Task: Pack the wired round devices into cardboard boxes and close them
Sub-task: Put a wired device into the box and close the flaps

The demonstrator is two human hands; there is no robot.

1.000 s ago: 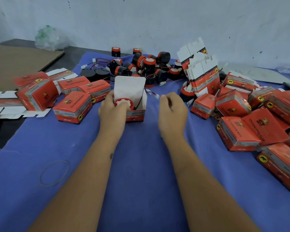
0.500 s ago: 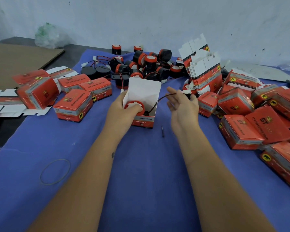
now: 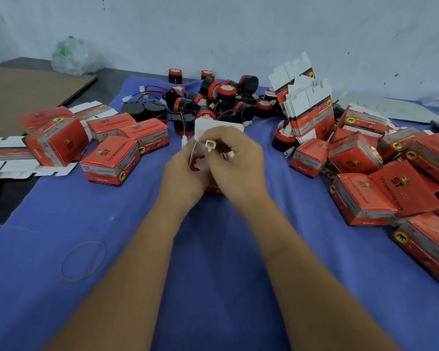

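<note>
At the middle of the blue cloth stands an open red cardboard box [image 3: 214, 190] with its white lid flap [image 3: 208, 125] raised. A round device [image 3: 197, 163] with a red and white top sits inside it. My left hand [image 3: 181, 178] grips the box and the device from the left. My right hand [image 3: 235, 163] pinches the device's white wire connector [image 3: 210, 144] just above the box opening, with the dark wire [image 3: 224, 156] trailing under the fingers. Most of the box is hidden behind both hands.
A heap of loose black and red round devices [image 3: 213, 97] with wires lies behind the box. Closed red boxes [image 3: 110, 160] sit at the left, and many more closed boxes [image 3: 365, 196] at the right. Flat unfolded box blanks [image 3: 306, 107] lean at the back right. A rubber band [image 3: 84, 260] lies front left.
My right hand has come in from the right with the wire's connector and now holds it over the box opening. My left hand stays on the box and device.
</note>
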